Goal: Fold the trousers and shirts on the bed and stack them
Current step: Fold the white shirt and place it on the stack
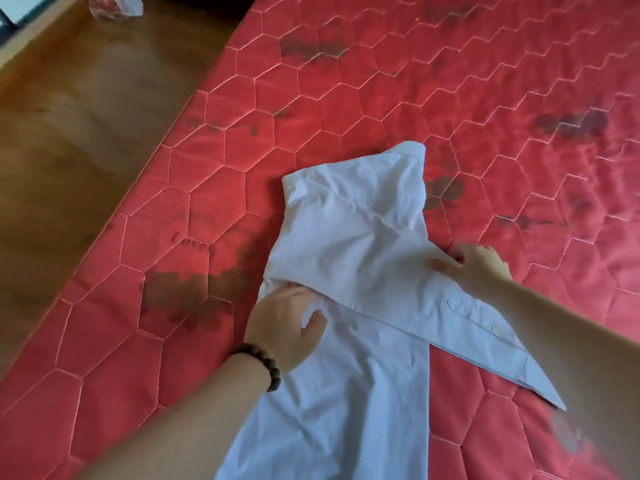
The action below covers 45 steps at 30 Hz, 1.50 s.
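Observation:
A pale blue long-sleeved shirt [349,258] lies on the red quilted bed [381,91], collar end away from me, body running down to the bottom edge. One sleeve [485,327] is folded across and points to the lower right, cuff end on the quilt. My left hand [291,323], with a dark bead bracelet at the wrist, lies flat on the shirt's left side, fingertips tucked under a fold. My right hand [474,265] presses on the sleeve's upper edge at the shirt's right side, fingers partly under the cloth. No trousers are in view.
The bed's left edge runs diagonally from top centre to lower left, with brown wooden floor [79,126] beyond it. A clear crumpled plastic object [114,6] sits on the floor at the top left. The quilt has dark blotches.

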Tool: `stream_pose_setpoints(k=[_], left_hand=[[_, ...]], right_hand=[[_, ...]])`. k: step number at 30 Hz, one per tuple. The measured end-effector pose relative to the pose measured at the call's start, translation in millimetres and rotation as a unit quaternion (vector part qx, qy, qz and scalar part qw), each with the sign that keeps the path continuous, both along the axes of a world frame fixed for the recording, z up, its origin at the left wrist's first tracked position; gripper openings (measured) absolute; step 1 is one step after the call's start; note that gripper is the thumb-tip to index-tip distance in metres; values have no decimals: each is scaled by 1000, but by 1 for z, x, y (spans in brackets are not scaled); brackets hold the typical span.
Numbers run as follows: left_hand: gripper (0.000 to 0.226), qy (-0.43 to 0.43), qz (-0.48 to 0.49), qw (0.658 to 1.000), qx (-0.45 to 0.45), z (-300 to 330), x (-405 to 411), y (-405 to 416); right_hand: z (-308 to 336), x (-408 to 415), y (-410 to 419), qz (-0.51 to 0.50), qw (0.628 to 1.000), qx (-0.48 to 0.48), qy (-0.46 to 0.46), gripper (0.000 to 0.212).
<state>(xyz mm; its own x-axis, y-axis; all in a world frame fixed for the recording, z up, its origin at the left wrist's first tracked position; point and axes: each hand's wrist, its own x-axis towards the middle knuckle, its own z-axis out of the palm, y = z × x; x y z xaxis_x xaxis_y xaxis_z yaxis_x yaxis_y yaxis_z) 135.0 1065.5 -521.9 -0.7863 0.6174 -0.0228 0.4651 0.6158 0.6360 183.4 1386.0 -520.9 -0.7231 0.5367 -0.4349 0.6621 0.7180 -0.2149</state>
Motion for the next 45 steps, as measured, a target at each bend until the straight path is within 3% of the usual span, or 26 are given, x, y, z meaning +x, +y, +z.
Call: stream_pose_setpoints(k=[2, 5, 8, 11, 14, 17, 20, 28, 30, 33, 35, 37, 39, 41, 43, 45], left_hand=[[21, 106, 15, 994, 36, 14, -5, 4], [11, 184, 5, 983, -18, 12, -33, 24], [43, 159, -57, 970, -173, -5, -61, 39], [57, 133, -92, 950, -266, -26, -70, 39], [51, 172, -92, 950, -242, -31, -70, 41], [48, 163, -97, 964, -189, -33, -72, 58], [59, 139, -96, 949, -266, -51, -67, 66], [65, 186, -66, 942, -270, -66, -63, 65], [67, 170, -71, 941, -285, -64, -64, 63], [65, 133, -37, 950, -282, -51, -63, 77], [56, 133, -4, 959, -251, -38, -52, 99], [54, 146, -37, 968, -202, -31, -31, 123], [58, 148, -128, 969, -153, -30, -5, 143], [61, 151, -206, 960, -117, -31, 21, 163], [62, 142, -240, 954, -109, -34, 40, 181], [63, 123, -257, 946, -151, -40, 49, 196]], right_hand=[[1, 8, 9, -4, 999, -32, 20, 33], [2, 9, 18, -14, 996, -66, 65, 42], [2, 7, 30, 13, 996, -3, 85, 44], [5, 6, 34, 8, 994, 77, 80, 38], [0, 2, 5, 30, 976, 178, 124, 32], [-15, -14, -61, 156, 954, 115, 228, 31], [-38, -27, -108, 234, 957, 48, 162, 49], [-46, 40, -59, 183, 974, 122, 59, 63], [-32, 56, -47, 202, 968, 124, 84, 58], [-12, 96, -6, 21, 981, 132, 144, 50], [-2, 129, 25, -136, 982, 117, 63, 63], [2, 148, 47, -227, 968, 102, -29, 78], [1, 152, 60, -270, 958, 72, -69, 80], [0, 149, 73, -265, 960, 30, -86, 67], [2, 145, 86, -228, 972, -16, -54, 44], [9, 143, 102, -213, 976, -43, 0, 34]])
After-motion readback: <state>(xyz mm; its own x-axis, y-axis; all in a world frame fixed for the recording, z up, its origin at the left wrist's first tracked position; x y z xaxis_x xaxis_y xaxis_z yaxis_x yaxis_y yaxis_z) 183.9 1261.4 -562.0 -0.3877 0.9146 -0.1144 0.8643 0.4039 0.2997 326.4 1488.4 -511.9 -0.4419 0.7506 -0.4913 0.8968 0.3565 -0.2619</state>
